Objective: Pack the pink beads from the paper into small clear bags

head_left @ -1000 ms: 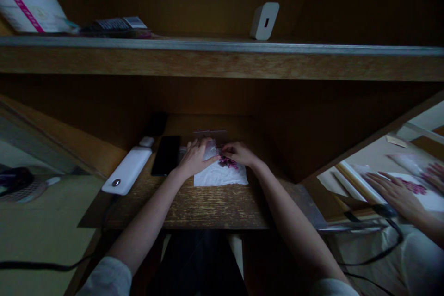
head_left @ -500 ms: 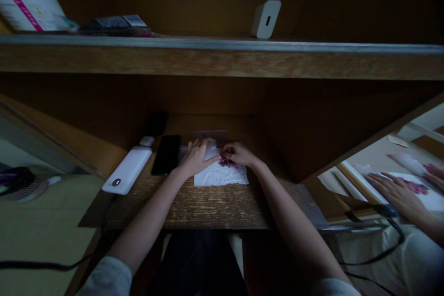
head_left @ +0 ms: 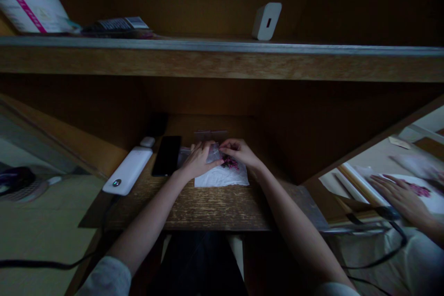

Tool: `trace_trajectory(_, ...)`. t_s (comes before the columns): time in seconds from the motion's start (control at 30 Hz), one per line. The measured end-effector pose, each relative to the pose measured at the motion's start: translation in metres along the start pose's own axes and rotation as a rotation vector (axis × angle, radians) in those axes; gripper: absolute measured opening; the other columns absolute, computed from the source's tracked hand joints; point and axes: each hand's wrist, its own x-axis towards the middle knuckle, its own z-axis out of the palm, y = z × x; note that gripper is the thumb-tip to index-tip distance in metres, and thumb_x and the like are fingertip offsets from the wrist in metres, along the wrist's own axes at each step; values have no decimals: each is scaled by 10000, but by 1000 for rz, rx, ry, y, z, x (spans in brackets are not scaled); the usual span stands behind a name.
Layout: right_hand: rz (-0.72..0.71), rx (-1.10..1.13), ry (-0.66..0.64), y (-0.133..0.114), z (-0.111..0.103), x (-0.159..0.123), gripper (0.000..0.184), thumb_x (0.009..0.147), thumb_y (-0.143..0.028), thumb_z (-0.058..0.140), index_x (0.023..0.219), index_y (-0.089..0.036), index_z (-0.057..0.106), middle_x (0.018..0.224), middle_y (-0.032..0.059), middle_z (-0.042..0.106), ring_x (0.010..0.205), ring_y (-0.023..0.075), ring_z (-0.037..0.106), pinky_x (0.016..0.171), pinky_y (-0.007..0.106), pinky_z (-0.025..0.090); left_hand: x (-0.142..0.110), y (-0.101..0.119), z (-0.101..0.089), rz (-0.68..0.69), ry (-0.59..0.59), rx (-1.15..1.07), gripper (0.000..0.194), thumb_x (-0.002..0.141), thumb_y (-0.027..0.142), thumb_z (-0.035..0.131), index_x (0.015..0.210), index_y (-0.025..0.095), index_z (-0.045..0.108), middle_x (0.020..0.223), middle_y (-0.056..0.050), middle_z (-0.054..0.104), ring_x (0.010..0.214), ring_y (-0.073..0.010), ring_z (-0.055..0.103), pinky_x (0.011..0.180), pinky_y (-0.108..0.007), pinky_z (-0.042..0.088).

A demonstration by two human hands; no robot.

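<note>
On the wooden desk lies a crumpled white paper sheet [head_left: 222, 178] with a small heap of pink and dark bead-like pieces [head_left: 230, 162] on it. My left hand [head_left: 198, 161] rests over the sheet's left part and a clear plastic bag [head_left: 214, 151], fingers spread and thumb stretched toward the heap. Just above the heap, my right hand [head_left: 240, 151] has its thumb and forefinger pinched together at the bag's right edge. Whatever lies between those fingertips is too small to make out.
Left of my hands are a black phone [head_left: 167, 155] and a white power bank [head_left: 128, 170] with a cable. Another clear packet [head_left: 211, 135] lies behind. A shelf [head_left: 222, 62] above holds a white charger [head_left: 267, 21]. At right, a co-worker's hand [head_left: 398, 196] rests by similar pink pieces.
My right hand has lifted slightly up and away from the heap, its pinched fingertips now at the plastic's edge. My left hand stays nearly in place.
</note>
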Motion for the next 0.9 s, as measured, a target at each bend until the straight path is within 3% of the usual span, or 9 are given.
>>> trace_trajectory(0.13,-19,5,-51,-3,4,0,251,755,-375,614,843,-143,654,644,-3,579,546,90,477,527,208,381,0,0,1,-12,6,-15,623,791,573,493,1254,189,332,1256,-129,498,1178,-283,443,952,-475,323)
trace_trajectory(0.27,-11,-28,-8,-3,-3,-1,254,769,-367,591,856,-137,655,730,32,627,621,115,539,576,222,417,1,0,0,-35,10,10,611,794,575,486,1255,204,334,1242,-127,505,1167,-291,455,955,-479,314)
trace_trajectory(0.37,-22,-187,-27,5,-11,-1,220,775,-313,566,873,-137,655,771,48,646,651,125,558,603,227,427,1,-1,0,-54,6,31,615,793,592,473,1247,199,344,1227,-127,509,1144,-301,472,952,-484,315)
trace_trajectory(0.53,-9,-423,-177,19,-14,0,187,770,-213,513,846,-150,672,788,46,661,638,121,554,605,220,411,1,-2,-1,-63,10,39,606,783,589,491,1225,194,362,1206,-123,520,1132,-293,474,948,-474,326)
trace_trajectory(0.9,3,-468,-251,17,-9,1,144,735,-178,538,793,-138,664,737,32,628,619,109,517,579,204,369,1,0,-4,-38,-2,50,565,787,567,504,1195,194,383,1204,-117,539,1138,-287,471,933,-461,328)
